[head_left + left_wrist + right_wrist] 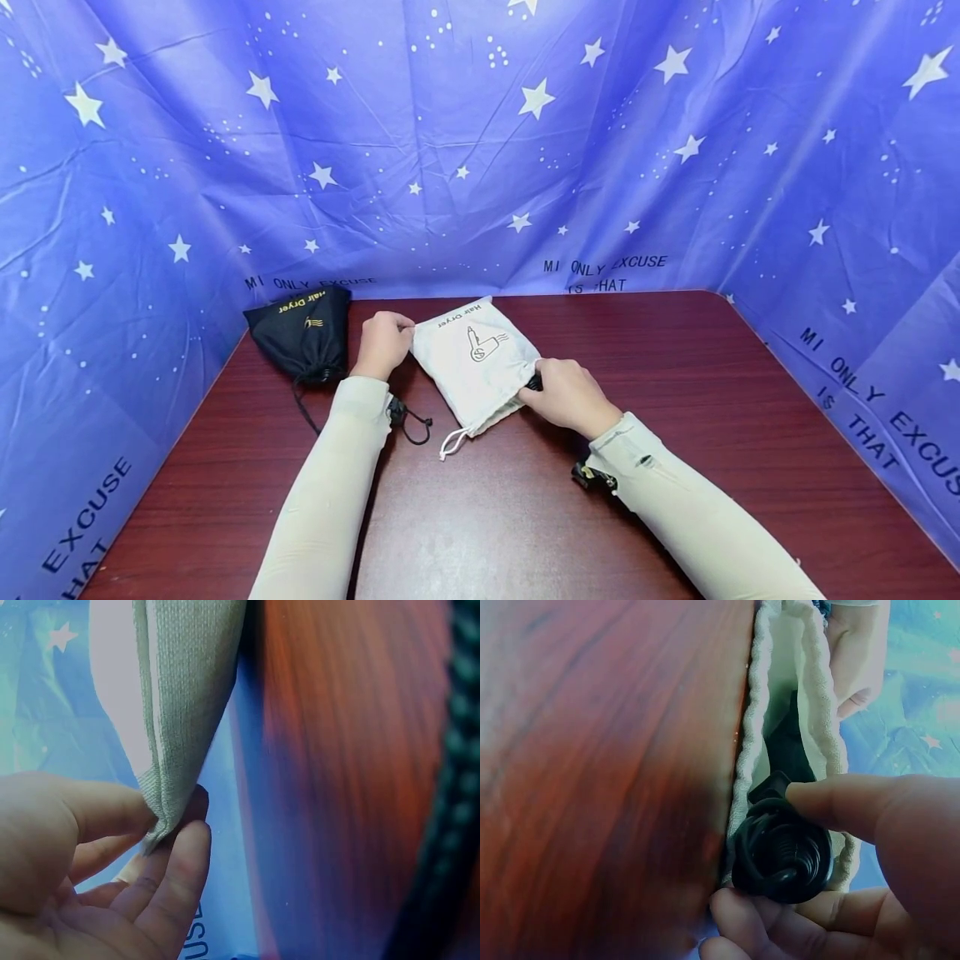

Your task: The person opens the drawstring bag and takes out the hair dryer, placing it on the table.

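White cloth makes up the bag [450, 375] that lies on the dark red worktop [675, 375], at 12 o'clock from the worktop's middle in the head view, with its far edge taken as 12. "Hair Dryer" and a line drawing of a dryer are printed on its upper face, and its mouth faces about 5 o'clock. At the bag's 10 o'clock corner is the left hand [381, 343]; its fingers [191, 851] are drawn narrow, pinching that corner. At the bag's 4 o'clock is the right hand [570, 397], at the mouth, its thumb and fingers holding the round, ringed end of a black item [784, 851]. The rest of that item runs into the bag, where a dark part shows between the cloth sides; I cannot tell whether the right fingers also touch the rim. A white drawstring [452, 443] trails from the bag at 7 o'clock. Near the bag's 9 o'clock, beyond the left hand, a black bag [300, 333] with yellow "Hair Dryer" lettering rests on the worktop, gathered at its near end. Behind, at 12 o'clock, hangs a blue curtain [450, 108] with white stars.
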The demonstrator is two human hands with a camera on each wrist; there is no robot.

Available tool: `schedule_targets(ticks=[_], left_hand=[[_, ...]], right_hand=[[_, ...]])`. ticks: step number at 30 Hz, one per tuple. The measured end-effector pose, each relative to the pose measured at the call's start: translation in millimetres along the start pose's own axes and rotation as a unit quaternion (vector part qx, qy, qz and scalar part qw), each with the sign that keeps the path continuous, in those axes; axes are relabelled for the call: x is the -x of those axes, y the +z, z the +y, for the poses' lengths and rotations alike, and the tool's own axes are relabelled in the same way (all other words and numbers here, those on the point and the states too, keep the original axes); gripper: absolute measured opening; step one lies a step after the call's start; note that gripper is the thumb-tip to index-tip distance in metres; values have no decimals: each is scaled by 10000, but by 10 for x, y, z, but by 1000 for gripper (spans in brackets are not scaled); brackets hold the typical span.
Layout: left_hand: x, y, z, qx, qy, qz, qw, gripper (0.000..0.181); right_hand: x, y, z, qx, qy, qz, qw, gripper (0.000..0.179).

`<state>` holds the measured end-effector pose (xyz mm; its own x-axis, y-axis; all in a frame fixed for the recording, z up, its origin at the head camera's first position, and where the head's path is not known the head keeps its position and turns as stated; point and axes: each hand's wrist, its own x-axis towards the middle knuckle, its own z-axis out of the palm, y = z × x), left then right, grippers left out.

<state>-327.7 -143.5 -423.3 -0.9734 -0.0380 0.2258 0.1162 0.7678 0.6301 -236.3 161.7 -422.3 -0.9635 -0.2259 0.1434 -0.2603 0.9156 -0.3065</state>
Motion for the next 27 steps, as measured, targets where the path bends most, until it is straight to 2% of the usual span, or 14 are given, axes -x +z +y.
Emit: schedule_targets(ticks=[11,21,27], left_hand=[[-9,1,-20,128,-99,177,9997,17],[-14,-16,-32,76,-228,134,9996,16],[-17,-17,-38,47,-169,182,9997,16]], right_hand=[[-15,-59,25,-147,58,-100,9998,31],[-23,-95,54,-212,121,-350,9991,28],[-14,-124,56,-198,93,-462,9987,30]])
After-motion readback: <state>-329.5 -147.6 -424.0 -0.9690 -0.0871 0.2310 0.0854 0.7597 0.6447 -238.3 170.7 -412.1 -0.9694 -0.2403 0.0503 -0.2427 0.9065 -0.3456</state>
